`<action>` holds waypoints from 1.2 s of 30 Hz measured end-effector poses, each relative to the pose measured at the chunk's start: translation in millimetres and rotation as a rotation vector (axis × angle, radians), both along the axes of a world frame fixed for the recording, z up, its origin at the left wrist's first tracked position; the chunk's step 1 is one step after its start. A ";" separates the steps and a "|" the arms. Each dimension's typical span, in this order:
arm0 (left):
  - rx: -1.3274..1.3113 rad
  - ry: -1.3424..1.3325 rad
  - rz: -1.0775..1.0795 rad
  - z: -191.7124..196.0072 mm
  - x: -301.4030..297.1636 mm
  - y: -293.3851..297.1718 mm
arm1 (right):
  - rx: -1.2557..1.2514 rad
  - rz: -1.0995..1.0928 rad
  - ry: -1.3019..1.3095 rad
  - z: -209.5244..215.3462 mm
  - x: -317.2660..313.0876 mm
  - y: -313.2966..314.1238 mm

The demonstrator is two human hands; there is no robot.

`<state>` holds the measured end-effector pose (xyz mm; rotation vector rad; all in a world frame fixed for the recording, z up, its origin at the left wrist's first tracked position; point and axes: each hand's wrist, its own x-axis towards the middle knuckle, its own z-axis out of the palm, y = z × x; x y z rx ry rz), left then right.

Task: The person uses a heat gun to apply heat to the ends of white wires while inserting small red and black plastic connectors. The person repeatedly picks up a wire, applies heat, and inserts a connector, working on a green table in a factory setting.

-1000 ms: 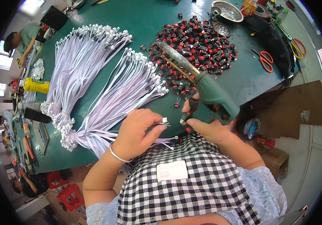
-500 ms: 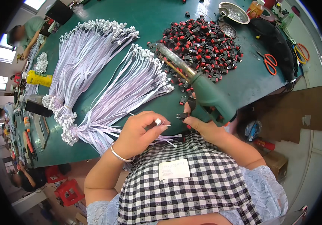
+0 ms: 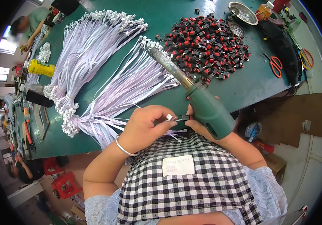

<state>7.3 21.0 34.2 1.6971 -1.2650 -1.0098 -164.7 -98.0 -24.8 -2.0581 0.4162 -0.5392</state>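
Note:
My left hand (image 3: pixel 144 122), closed in a pinch, holds a white plug connector (image 3: pixel 169 117) on a short thin lead. The lead's end points at a small black rocker switch (image 3: pixel 185 117) and meets or nearly meets its metal pins. Thumb and fingers of my right hand (image 3: pixel 195 125) are closed on that switch. A green-bodied tool with a long metal barrel, like a hot-air gun (image 3: pixel 209 110), lies over my right hand and hides much of it. Whether that hand also supports the tool, I cannot tell. Its barrel slants toward the far left.
Bundles of white ribbon cables (image 3: pixel 89 48) with white plugs cover the left of the green table (image 3: pixel 161 99). Beyond the tool lies a heap of black-and-red switches (image 3: pixel 209 45). Orange-handled scissors (image 3: pixel 276 66) and a metal dish (image 3: pixel 243 13) sit farther right. Another person works far left.
My hands have drawn together, bringing the connector's lead up to the switch. The green tool has turned and now covers more of my right hand. The whole view has shifted slightly.

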 end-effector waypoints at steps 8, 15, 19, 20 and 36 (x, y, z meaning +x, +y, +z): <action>-0.165 -0.180 -0.071 1.2 0.3 -1.9 | -0.075 0.000 -0.016 0.7 0.4 -3.5; -0.095 -0.060 -0.074 -1.5 -7.6 -3.9 | 0.332 -0.071 -0.149 -0.7 4.7 4.8; -0.141 -0.033 -0.073 -4.0 -8.3 -5.5 | 0.294 -0.039 -0.090 4.4 4.8 0.4; -0.139 -0.034 -0.072 -3.5 -8.3 -5.7 | 0.293 -0.040 -0.088 4.4 4.8 0.3; 0.092 0.370 0.151 -21.1 -7.1 -8.9 | 0.450 -0.134 0.026 3.0 -1.5 -8.3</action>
